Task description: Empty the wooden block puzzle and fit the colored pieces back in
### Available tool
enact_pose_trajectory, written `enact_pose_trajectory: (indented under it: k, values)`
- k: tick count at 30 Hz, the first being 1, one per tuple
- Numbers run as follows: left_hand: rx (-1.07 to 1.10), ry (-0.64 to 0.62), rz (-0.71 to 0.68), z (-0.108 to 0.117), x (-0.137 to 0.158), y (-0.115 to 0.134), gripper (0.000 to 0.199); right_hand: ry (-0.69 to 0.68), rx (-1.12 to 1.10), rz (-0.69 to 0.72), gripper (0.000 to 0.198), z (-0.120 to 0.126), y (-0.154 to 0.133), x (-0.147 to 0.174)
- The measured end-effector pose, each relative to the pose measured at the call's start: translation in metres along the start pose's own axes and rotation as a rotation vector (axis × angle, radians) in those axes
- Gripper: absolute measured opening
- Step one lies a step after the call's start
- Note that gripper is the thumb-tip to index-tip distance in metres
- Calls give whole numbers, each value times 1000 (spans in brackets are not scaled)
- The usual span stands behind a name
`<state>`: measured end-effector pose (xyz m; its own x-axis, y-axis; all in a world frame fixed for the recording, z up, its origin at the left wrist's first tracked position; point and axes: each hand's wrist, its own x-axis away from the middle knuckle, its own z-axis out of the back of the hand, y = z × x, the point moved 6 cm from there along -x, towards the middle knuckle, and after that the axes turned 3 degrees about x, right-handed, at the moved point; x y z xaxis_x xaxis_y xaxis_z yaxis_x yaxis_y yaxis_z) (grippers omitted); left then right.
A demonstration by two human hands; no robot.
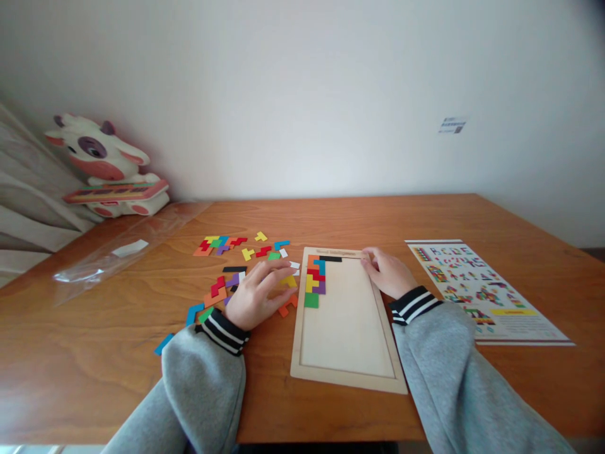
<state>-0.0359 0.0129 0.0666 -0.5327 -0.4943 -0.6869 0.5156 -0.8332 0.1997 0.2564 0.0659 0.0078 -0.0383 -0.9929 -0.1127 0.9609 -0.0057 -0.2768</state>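
Observation:
A wooden puzzle board (350,334) with a raised frame lies flat on the table. Along its upper left inner edge sit several colored puzzle pieces, among them a black bar (331,259), a purple piece (321,288) and a green square (311,301). My right hand (390,272) grips the frame at the upper right corner, thumb and fingers closed on it. Over the loose pieces left of the board hovers my left hand (259,293), its fingers curved and apart with nothing seen between them. Some pieces beneath it, such as an orange piece (288,305), are partly hidden.
Loose pieces spread across the table (118,378), including a blue piece (163,344) by the left sleeve. A printed pattern sheet (482,290) lies at right. At the back left are a clear plastic bag (99,268) and a cow-shaped toy keyboard (113,170).

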Motion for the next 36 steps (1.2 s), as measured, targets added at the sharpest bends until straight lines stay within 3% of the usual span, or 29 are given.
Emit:
enact_pose_trajectory:
  k: [4, 7, 9, 11, 15, 18, 23, 27, 34, 36]
  values:
    - [52, 25, -37, 4, -2, 7, 36, 115, -124, 11, 33, 11, -1, 0]
    - [80, 46, -57, 5, -3, 13, 37, 181, -371, 53, 36, 22, -10, 2]
    - [105, 48, -74, 4, -2, 16, 36, 75, -575, 119, 40, 21, -25, 6]
    - [148, 30, -94, 1, -2, 20, 36, -126, -719, 200, 43, 13, -46, 13]
    - [234, -24, -129, -5, -2, 32, 36, -498, -835, 356, 44, -5, -88, 38]
    - [260, -46, -159, -7, -3, 41, 32, -609, -886, 440, 43, -15, -105, 52]
    - [258, -67, -162, -11, -3, 44, 29, -607, -924, 452, 39, -22, -109, 55]
    - [186, -83, -115, -13, -3, 37, 32, -601, -958, 352, 40, -17, -100, 48]
    - [36, -170, 95, -17, -2, 4, 22, -336, -883, 150, 41, 2, -56, 17]
    - [20, -195, 133, -17, -1, -2, 25, -320, -817, 122, 42, 2, -42, 12]
